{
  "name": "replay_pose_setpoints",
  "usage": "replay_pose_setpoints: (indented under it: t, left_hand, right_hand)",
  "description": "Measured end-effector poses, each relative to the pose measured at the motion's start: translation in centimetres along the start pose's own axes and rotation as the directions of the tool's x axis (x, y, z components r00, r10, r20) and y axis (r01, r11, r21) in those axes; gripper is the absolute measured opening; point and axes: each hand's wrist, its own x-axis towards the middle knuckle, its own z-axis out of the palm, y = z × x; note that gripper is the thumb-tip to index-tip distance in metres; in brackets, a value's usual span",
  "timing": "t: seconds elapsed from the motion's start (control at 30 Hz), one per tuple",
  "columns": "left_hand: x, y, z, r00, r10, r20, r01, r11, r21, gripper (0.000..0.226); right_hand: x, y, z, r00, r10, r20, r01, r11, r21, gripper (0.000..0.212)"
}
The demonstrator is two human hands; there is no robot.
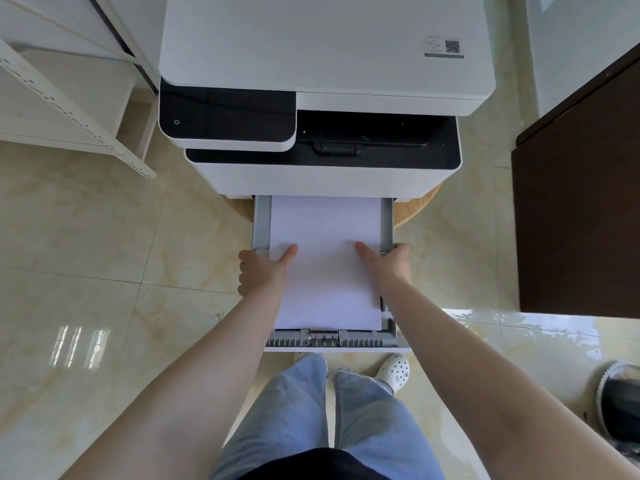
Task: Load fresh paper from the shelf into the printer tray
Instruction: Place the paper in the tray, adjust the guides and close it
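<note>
A white and black printer (pixel 325 74) stands on a round wooden stool, with its grey paper tray (pixel 262 223) pulled out toward me. A stack of white paper (pixel 327 265) lies over the tray, its far end reaching under the printer body. My left hand (pixel 263 268) grips the stack's left edge, thumb on top and fingers curled below. My right hand (pixel 389 263) holds the right edge the same way, its fingers over the tray's right wall.
A white metal shelf (pixel 69 98) stands at the left. A dark brown cabinet (pixel 578 216) is at the right. A dark bin (pixel 620 403) sits at the lower right. The floor is glossy beige tile; my legs and a white shoe are below the tray.
</note>
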Motion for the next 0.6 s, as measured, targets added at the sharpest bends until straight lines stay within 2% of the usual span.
replay_pose_setpoints:
  t: [0.13, 0.27, 0.43, 0.6]
  left_hand:
    - [-1.2, -2.9, -1.7, 0.971, 0.195, 0.137, -0.197, 0.980, 0.001, 0.103]
    - [-2.4, -6.1, -2.5, 0.945, 0.190, 0.267, -0.215, 0.974, 0.067, 0.106]
    - [-2.9, -6.8, -2.8, 0.931, 0.267, 0.250, -0.304, 0.945, 0.123, 0.102]
    - [-3.3, -7.2, -3.0, 0.910, 0.355, 0.216, -0.389, 0.909, 0.146, 0.099]
  right_hand:
    - [-1.3, 2.8, -1.5, 0.996, -0.062, 0.069, 0.068, 0.995, -0.079, 0.077]
    - [-2.9, 6.1, -2.1, 0.986, -0.001, 0.167, 0.036, 0.979, -0.203, 0.089]
    - [-3.4, 7.1, -2.2, 0.985, -0.028, 0.167, 0.075, 0.956, -0.282, 0.069]
    - [-3.8, 7.2, -2.1, 0.987, -0.059, 0.150, 0.100, 0.954, -0.283, 0.074]
